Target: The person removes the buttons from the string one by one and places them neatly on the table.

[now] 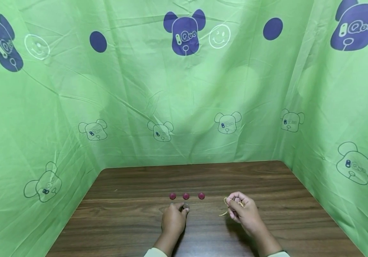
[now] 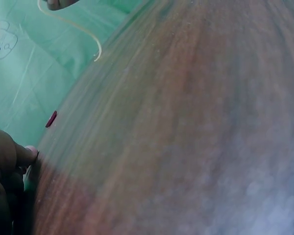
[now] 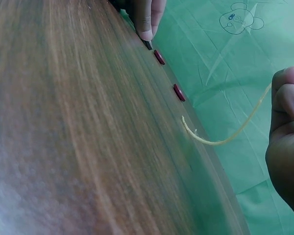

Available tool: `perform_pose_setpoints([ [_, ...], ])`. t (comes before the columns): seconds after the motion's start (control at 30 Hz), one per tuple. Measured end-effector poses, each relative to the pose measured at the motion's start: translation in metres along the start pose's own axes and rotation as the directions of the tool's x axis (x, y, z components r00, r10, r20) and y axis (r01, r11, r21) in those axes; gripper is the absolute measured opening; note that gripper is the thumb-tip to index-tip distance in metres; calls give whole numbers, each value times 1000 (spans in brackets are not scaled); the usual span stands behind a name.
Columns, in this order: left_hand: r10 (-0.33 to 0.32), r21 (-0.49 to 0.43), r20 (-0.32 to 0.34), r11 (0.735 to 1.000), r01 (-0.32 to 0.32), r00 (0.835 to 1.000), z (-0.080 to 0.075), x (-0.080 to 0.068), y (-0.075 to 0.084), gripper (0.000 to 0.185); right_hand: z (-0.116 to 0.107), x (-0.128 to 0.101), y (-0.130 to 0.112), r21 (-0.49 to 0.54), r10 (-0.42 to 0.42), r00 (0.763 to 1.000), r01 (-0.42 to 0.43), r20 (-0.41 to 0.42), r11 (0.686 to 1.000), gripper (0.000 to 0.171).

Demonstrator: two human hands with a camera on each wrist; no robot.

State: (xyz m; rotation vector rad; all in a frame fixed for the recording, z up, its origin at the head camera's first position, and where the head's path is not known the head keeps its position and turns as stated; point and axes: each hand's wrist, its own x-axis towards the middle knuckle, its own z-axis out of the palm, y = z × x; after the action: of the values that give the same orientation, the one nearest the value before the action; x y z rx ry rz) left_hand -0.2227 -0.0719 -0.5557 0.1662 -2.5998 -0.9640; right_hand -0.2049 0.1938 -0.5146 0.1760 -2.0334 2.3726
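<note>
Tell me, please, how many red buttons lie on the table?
3 in a row: left button, middle button, right button. The left hand pinches a small dark piece that may be another; I cannot tell.

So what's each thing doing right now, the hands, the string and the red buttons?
Left hand: on the table, fingertips pinching a small dark button.
Right hand: fingers curled, holding the string.
String: held at one end, loose end trailing onto the table.
Three red buttons: lying flat in a row, untouched.
Table: wooden, bearing it all.
</note>
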Motion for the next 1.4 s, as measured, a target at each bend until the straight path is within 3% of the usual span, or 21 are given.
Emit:
perform_pose_setpoints([
  [0.53,24,47,-44,999,-22,999,5,0,-2,21,1,1,2,-12,4,1000,-4,11,1000,27],
  [0.8,34,54,-36,998,-32,999,5,0,-3,21,-3,0,5,3,-51,991,51,120,999,26],
  [0.93,42,51,-34,998,-40,999,4,-1,-2,22,-2,0,4,5,-62,987,62,148,998,18],
  [1.13,49,40,-33,998,-47,998,1,-1,-1,27,-2,-1,3,10,-86,979,86,186,996,20],
  [1.4,35,47,-16,998,-35,999,0,-1,0,28,-2,-1,3,-68,-64,993,71,101,995,35],
])
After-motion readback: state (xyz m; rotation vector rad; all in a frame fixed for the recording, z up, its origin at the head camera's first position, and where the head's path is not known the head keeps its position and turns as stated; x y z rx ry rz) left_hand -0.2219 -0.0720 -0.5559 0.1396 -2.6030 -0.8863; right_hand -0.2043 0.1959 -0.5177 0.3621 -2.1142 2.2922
